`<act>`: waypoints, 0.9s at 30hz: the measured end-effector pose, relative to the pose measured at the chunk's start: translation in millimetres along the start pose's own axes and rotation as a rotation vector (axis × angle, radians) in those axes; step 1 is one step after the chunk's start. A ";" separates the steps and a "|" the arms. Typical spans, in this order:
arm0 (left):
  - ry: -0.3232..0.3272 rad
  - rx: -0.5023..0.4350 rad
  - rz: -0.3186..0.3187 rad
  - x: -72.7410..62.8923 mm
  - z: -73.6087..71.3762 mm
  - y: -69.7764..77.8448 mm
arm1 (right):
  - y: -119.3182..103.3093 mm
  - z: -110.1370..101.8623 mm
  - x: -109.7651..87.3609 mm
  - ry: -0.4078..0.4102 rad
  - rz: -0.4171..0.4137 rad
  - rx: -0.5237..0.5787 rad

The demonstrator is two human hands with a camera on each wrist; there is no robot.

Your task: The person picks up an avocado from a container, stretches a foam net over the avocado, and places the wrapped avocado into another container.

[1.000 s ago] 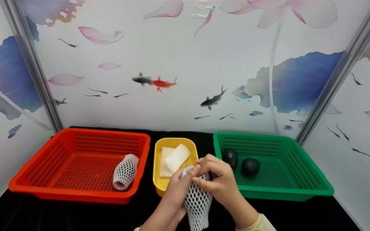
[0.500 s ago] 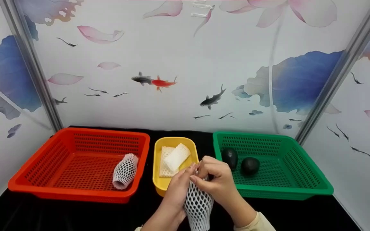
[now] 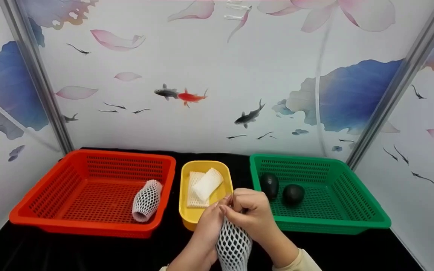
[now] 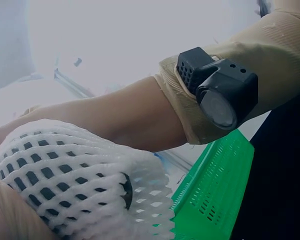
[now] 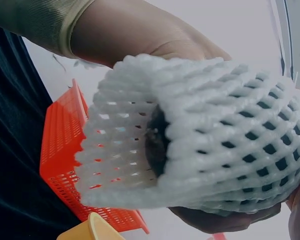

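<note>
A white foam net sleeve [image 3: 234, 244] with a dark, avocado-like fruit [image 5: 157, 142] inside is held between both hands, in front of the yellow bin. My left hand [image 3: 206, 227] wraps its side, thumb along the top. At the far end the right hand [image 3: 252, 210] pinches the net's edge with thumb and curled fingers, hiding that end. In the right wrist view the near end of the sleeve [image 5: 120, 140] gapes past the fruit. The left wrist view shows the dark skin through the mesh [image 4: 65, 182].
A red basket [image 3: 89, 227] at left holds one netted fruit [image 3: 147, 201]. The yellow bin [image 3: 190, 216] in the middle contains flat foam nets [image 3: 207, 184]. Two dark fruits [image 3: 293, 195] lie in the green basket [image 3: 333, 225] at right. Printed panels stand behind the black-covered table.
My right hand has drawn slightly down toward the body, its fingers curling tighter at the net's far end. The left thumb has shifted a little, and less of that end shows.
</note>
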State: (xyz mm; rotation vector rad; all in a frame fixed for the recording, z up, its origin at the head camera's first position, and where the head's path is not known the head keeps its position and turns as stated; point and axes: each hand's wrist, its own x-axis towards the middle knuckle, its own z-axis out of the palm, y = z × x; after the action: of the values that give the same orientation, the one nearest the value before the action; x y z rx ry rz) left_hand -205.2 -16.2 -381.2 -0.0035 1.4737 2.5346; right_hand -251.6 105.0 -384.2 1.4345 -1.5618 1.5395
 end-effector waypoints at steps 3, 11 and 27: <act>-0.002 -0.019 -0.001 0.0 0.5 -1.2 | -0.5 1.5 -0.5 -0.008 0.009 0.005; -0.011 -0.027 0.021 -0.5 -1.0 -3.2 | -0.6 3.5 -2.0 -0.015 0.017 0.027; -0.064 -0.102 -0.026 -2.1 -6.2 3.3 | -14.7 -0.1 10.2 0.022 -0.044 -0.052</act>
State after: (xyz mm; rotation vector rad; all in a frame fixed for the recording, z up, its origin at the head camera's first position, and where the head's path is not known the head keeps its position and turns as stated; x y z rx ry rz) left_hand -204.4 -23.4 -381.3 0.0419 1.3122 2.5611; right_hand -241.5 104.9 -369.5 1.4095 -1.5358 1.4736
